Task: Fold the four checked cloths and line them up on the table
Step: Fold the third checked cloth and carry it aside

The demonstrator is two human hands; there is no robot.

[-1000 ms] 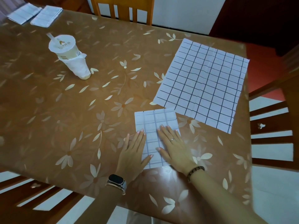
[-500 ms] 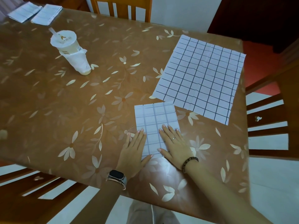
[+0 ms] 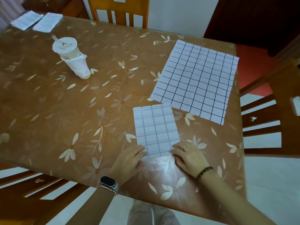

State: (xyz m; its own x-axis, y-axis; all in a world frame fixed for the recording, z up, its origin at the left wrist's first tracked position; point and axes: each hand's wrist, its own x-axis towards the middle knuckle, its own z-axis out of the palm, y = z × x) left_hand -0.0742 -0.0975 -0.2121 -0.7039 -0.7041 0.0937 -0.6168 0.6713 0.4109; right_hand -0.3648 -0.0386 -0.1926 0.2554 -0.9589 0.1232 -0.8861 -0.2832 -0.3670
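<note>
Your grip is closed on both near corners of the folded cloth (image 3: 155, 130), left hand (image 3: 129, 157) and right hand (image 3: 188, 155) equally near, its long axis running straight away from you across the surface (image 3: 97, 98).

The light is soft, even and middling bright, and judging by the reflection it comes from above. The glossy brown flower-patterned table cover (image 3: 65, 111) throws back one pale glare patch near me. It sits just below the folded white checked cloth (image 3: 155, 130), between my left hand (image 3: 128, 161) and right hand (image 3: 188, 157), which pinch the cloth's near corners. Shadows under my hands are faint. The wide lens bows the table's edges and bends the brown wooden chairs (image 3: 266, 114) at the sides. The dark doorway (image 3: 251, 17) at top right shows no detail. The two folded white cloths (image 3: 37, 21) at the far left corner look soft.
</note>
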